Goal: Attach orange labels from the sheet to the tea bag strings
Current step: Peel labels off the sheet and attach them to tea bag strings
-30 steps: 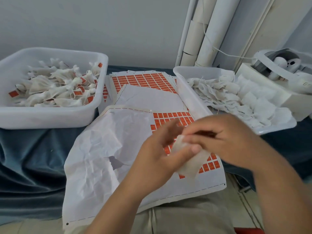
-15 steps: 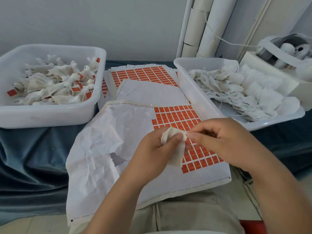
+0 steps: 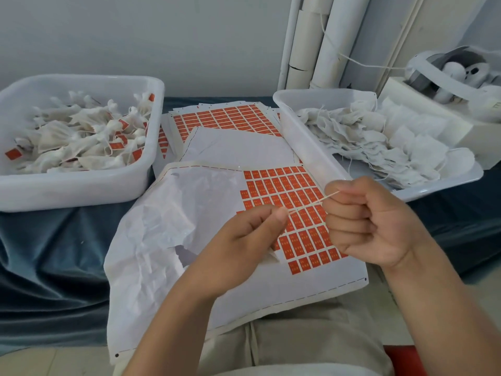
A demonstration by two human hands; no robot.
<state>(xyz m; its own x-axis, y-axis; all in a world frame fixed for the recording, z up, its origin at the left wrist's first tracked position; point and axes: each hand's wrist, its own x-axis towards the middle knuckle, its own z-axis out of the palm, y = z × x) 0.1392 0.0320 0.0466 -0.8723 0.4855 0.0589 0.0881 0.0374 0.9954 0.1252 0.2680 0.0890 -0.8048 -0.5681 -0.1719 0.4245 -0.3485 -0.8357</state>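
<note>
Tea bag string looked thin, limp, light | taut between pinching left hand and curled right hand | best pinched near its ends

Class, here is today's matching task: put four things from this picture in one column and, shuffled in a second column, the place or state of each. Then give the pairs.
Column one
1. string
2. left tub
3. right tub
4. label sheet

Column two
A. holds tea bags without labels
B. stretched between the left hand and the right hand
C. lies below the hands, part of it bare of labels
D. holds tea bags with orange labels

Pairs: 1-B, 2-D, 3-A, 4-C
</note>
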